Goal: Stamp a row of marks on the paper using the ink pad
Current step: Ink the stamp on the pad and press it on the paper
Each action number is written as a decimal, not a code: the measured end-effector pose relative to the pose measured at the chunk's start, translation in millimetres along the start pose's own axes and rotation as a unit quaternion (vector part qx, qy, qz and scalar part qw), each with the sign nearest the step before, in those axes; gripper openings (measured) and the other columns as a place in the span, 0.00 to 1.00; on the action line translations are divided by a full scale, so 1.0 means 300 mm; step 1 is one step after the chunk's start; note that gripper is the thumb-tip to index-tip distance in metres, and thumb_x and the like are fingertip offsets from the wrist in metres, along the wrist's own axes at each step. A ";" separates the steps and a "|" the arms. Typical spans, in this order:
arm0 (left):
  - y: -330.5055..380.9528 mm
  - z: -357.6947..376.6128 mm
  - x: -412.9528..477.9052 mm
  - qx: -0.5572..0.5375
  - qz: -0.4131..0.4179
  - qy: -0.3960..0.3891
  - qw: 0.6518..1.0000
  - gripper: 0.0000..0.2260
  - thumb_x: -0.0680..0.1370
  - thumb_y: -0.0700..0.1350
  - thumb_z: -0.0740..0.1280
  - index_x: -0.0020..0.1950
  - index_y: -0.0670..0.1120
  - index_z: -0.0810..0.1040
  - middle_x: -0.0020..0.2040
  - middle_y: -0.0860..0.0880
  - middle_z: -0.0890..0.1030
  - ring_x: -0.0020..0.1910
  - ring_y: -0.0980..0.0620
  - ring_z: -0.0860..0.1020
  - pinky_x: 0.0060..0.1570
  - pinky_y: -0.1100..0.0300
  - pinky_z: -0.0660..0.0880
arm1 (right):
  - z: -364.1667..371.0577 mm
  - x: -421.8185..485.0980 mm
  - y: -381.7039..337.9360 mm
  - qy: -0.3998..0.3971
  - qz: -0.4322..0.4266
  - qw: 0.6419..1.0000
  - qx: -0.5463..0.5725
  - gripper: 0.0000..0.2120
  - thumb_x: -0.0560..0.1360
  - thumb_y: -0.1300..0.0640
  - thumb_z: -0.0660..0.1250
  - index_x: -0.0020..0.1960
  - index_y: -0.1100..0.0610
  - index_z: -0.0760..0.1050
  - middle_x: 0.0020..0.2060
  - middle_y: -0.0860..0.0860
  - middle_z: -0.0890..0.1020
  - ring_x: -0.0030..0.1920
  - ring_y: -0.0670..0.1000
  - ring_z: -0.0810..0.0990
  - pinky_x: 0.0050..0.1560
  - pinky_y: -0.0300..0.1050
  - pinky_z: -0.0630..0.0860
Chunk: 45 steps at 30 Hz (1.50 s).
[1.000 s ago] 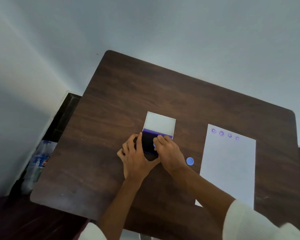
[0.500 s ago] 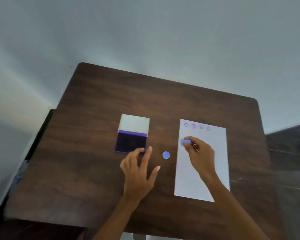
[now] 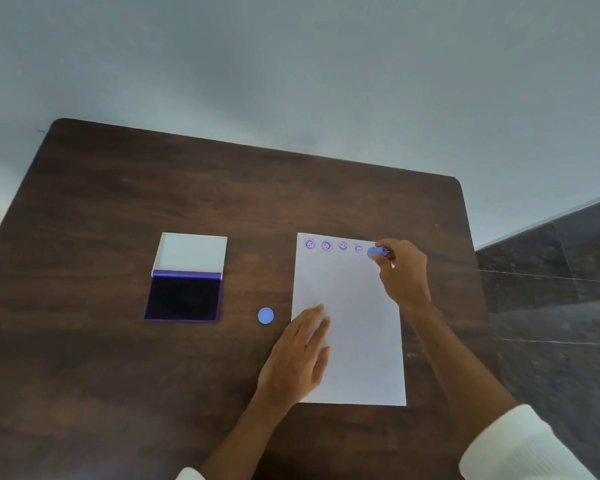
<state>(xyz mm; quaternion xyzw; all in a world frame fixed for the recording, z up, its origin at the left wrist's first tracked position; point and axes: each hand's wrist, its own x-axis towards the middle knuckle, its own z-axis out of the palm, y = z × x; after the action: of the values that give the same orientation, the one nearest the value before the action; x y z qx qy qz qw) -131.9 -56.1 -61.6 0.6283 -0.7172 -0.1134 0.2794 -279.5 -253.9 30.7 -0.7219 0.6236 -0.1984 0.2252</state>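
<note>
A white sheet of paper (image 3: 354, 327) lies on the dark wooden table (image 3: 118, 209), with a row of several purple round marks (image 3: 326, 245) along its top edge. My right hand (image 3: 404, 275) grips a small blue stamp (image 3: 377, 251) at the right end of that row, near the paper's top right corner. My left hand (image 3: 300, 358) lies flat with fingers apart on the paper's lower left part. The open ink pad (image 3: 184, 297), dark purple with a white lid folded back, sits to the left of the paper.
A small blue round cap (image 3: 265, 315) lies on the table between the ink pad and the paper. A pale wall stands behind the table. Dark tiled floor (image 3: 551, 306) shows past the table's right edge.
My right hand has carried the stamp from the ink pad across to the paper's top right. My left hand left the ink pad and now rests on the paper.
</note>
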 end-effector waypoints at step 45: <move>0.012 0.007 0.008 -0.061 -0.025 0.004 0.998 0.20 0.79 0.49 0.67 0.69 0.44 0.77 0.73 0.48 0.72 0.73 0.52 0.68 0.70 0.58 0.69 | 0.083 0.123 0.012 -0.118 -0.147 0.966 -0.177 0.09 0.67 0.73 0.67 0.44 0.62 0.79 0.40 0.57 0.79 0.39 0.56 0.77 0.37 0.51 0.77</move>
<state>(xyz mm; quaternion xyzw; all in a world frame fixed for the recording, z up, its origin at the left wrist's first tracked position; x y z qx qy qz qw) -136.0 -58.0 -60.9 0.6282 -0.6920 -0.1613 0.3170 -263.0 -288.9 8.6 -0.8525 0.5044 -0.0294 0.1343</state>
